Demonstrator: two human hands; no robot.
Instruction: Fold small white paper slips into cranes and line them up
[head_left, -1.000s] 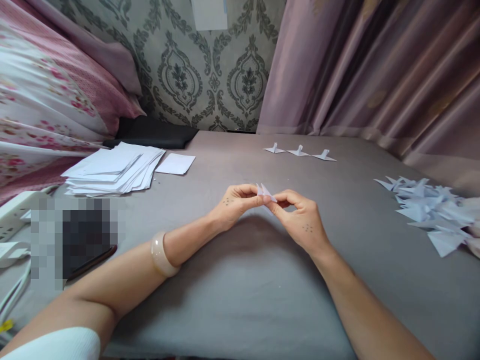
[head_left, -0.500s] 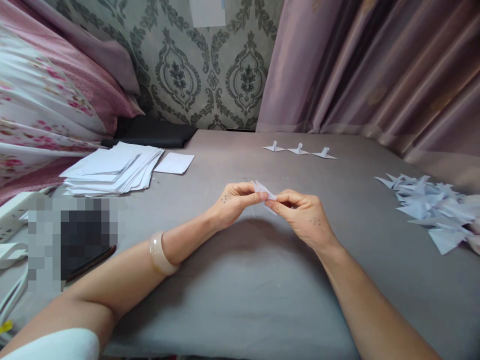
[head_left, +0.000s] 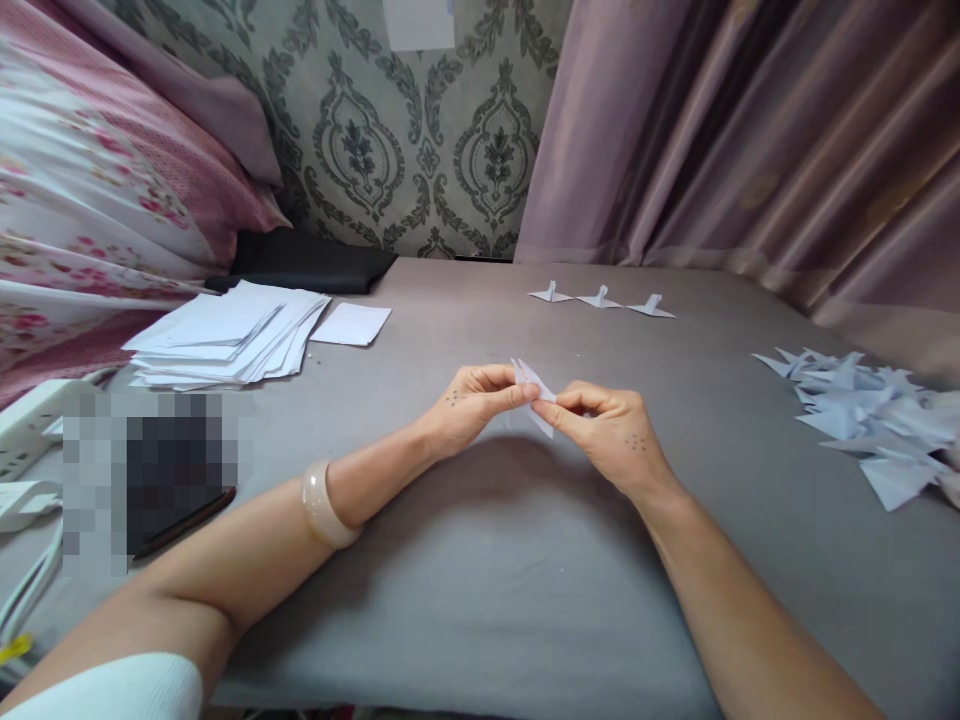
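Observation:
A small white folded paper piece (head_left: 541, 418), with pointed tips sticking up and down, is held between my two hands above the grey cloth (head_left: 465, 600). My left hand (head_left: 486, 402) pinches it from the left, thumb on the near face. From the right, my right hand (head_left: 600, 425) grips its edge between thumb and bent fingers. The fingertips cover part of the paper, so its full shape is hidden. Beyond my hands, three folded paper birds (head_left: 602, 298) stand in a row.
At the left lie a stack of white paper sheets (head_left: 225, 335) and a smaller paper pad (head_left: 351, 325). A black folded item (head_left: 307, 262) sits behind them. A power strip (head_left: 34, 425) and a blurred dark object (head_left: 180, 470) are near left. Folded paper pieces (head_left: 877, 410) pile up at the right.
The paper between my hands has tilted slightly, and more of its lower point shows. Both hands keep their pinch. The whole view has shifted a little.

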